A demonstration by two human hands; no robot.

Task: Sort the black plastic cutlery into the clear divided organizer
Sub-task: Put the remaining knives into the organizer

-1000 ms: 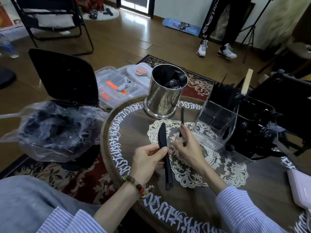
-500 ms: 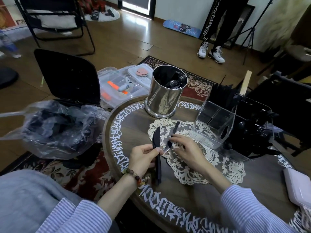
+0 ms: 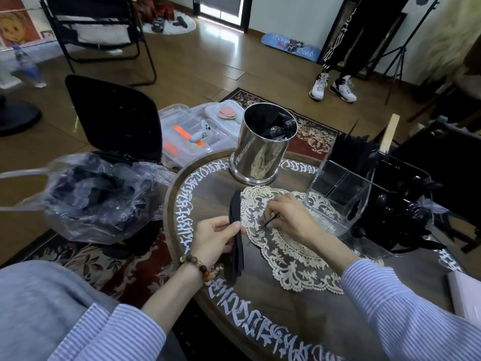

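Left hand (image 3: 214,237) gripping black cutlery bundle (image 3: 236,230); right hand (image 3: 287,217) pinching thin black piece (image 3: 270,220), possibly a fork, blurred; both resting near clear organizer (image 3: 338,196).

Round dark wooden table (image 3: 299,303) with white script lettering around the rim. On it: cream lace doily (image 3: 291,259) at centre, shiny metal canister (image 3: 260,149) at far edge, clear divided organizer (image 3: 341,196) to right, pale flat box (image 3: 466,293) at near-right edge.

Organizer (image 3: 338,196) right of canister (image 3: 263,149); both on table (image 3: 299,321)
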